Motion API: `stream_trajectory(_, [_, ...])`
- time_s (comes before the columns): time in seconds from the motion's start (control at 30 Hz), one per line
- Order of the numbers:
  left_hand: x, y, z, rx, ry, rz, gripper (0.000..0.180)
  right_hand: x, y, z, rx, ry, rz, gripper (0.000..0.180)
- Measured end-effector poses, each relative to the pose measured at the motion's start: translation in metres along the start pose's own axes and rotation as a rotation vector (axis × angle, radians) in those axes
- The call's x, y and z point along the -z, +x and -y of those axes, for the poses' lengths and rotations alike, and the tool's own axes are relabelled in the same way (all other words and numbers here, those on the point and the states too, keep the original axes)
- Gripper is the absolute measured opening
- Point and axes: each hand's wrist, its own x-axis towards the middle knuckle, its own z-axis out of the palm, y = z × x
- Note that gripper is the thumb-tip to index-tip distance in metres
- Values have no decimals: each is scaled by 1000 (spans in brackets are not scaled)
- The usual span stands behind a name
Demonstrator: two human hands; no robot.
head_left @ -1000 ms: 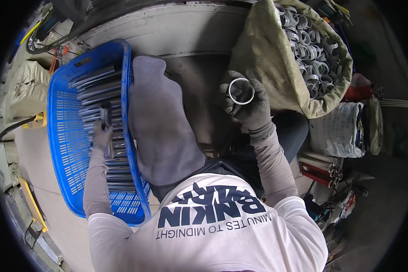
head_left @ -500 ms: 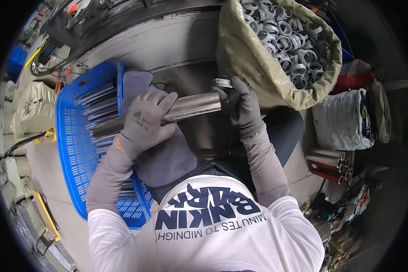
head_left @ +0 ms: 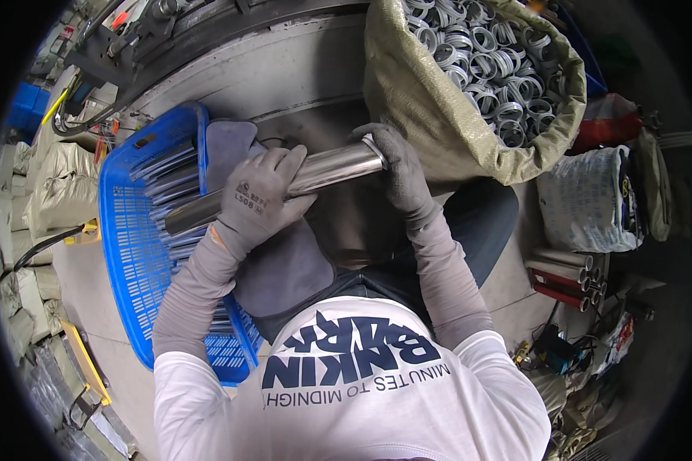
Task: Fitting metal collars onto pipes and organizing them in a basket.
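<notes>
In the head view, the shiny metal tube (head_left: 334,169) lies near the middle of the frame, its long axis slanting from centre left up toward upper centre. The gloved left hand (head_left: 263,196) is clamped around its middle; its lower end hangs over the blue basket (head_left: 123,253) at left, where more tubes (head_left: 165,173) lie. The gloved right hand (head_left: 398,173) is nearer the upper end, fingers closed on a pale ring (head_left: 374,144) right at that end; whether the ring sits around the tube I cannot tell. A sack (head_left: 427,100) of rings fills the upper right.
</notes>
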Motion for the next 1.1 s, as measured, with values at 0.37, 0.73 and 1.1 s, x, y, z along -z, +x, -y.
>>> stream_trajectory(0.37, [-3, 2, 1, -4, -3, -34, 70, -40, -5, 16, -245, 263, -377, 49])
stream_trajectory(0.73, [8, 3, 2, -47, 38, -2, 76, -48, 0, 36, -435, 469, -455, 31])
stream_trajectory(1.1, [15, 1, 51, -13, -1663, -841, 60, -19, 25, 92, -200, 342, -633, 27])
